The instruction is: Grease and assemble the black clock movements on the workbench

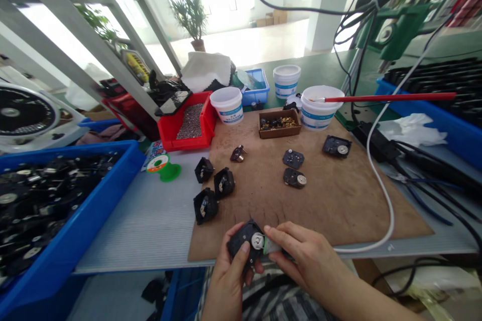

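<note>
My left hand (235, 256) grips a black plastic housing (241, 241) at the table's front edge, thumb across its face. On that housing sits a round silver disc (258, 241). My right hand (305, 253) is closed around a pale cylindrical piece with a green band (270, 246), which meets the housing beside the disc; its far end is hidden by my fingers. Beyond my hands, three black cup-shaped housings (224, 182) stand on the left of the brown board. A small metal-and-black part (238, 153) lies behind them. Farther right are flat black plates (293, 158), some with silver discs.
A brown board (256, 200) covers the middle. At its back stand a red bin (205, 135) of small metal pieces, a cardboard tray (279, 132) and white tubs (323, 116), one carrying a red-handled brush (387, 97). A white cable (387, 200) loops at right; a blue crate (94, 200) flanks left.
</note>
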`<state>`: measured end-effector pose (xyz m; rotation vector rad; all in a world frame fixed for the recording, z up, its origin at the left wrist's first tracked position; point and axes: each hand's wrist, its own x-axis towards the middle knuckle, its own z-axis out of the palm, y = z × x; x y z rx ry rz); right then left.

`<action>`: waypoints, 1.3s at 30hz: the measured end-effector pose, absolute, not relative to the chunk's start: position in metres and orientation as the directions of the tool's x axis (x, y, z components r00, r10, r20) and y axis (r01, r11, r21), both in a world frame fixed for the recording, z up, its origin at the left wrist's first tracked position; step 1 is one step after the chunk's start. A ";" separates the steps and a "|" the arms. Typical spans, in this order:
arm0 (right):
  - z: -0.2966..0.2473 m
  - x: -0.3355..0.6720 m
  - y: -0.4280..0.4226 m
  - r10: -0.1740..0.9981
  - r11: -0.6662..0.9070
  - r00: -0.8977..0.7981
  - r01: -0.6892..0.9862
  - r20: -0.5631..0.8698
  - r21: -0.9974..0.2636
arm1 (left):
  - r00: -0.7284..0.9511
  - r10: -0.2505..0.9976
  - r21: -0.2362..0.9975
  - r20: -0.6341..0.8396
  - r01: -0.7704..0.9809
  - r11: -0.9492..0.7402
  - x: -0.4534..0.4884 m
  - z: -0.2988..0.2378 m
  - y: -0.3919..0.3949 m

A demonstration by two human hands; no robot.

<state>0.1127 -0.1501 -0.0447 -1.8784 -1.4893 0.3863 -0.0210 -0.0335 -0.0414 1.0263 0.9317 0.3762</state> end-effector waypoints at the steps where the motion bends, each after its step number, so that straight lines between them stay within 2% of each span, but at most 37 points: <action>1: -0.045 0.113 -0.150 0.937 -0.093 0.295 0.728 0.187 -0.679 | 0.576 0.659 0.854 -0.483 0.144 0.500 -0.021 -0.042 -0.033; 39: -0.048 0.114 -0.150 0.934 -0.083 0.290 0.743 0.207 -0.664 | 0.556 0.680 0.856 -0.477 0.118 0.504 -0.019 -0.037 -0.037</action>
